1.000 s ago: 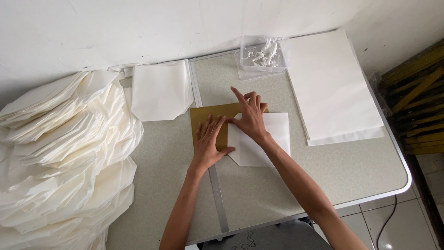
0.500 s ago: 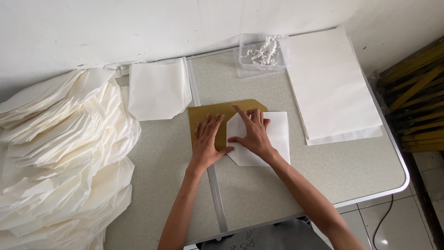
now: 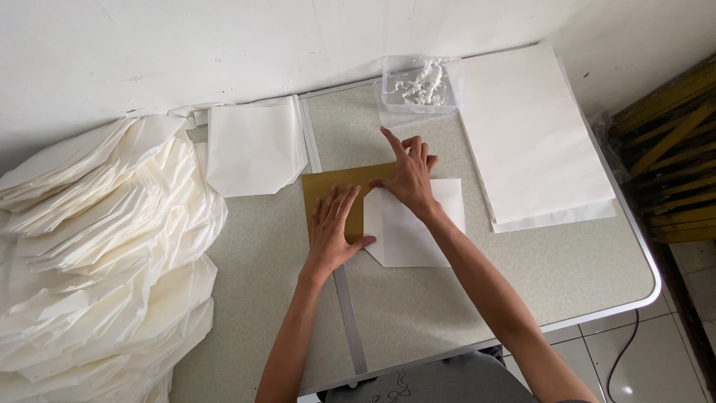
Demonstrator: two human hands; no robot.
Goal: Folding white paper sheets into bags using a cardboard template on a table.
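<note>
Pressing still, both hands (image 3: 406,179) now fold the white sheet (image 3: 418,227) further.

**Right hand shifted toward container**

The right hand (image 3: 409,177) has moved up the white sheet (image 3: 414,224), its index finger now extended toward the clear container (image 3: 418,89). The left hand (image 3: 334,227) has slid slightly lower on the brown template (image 3: 332,183), exposing more of the template's upper area.
</note>
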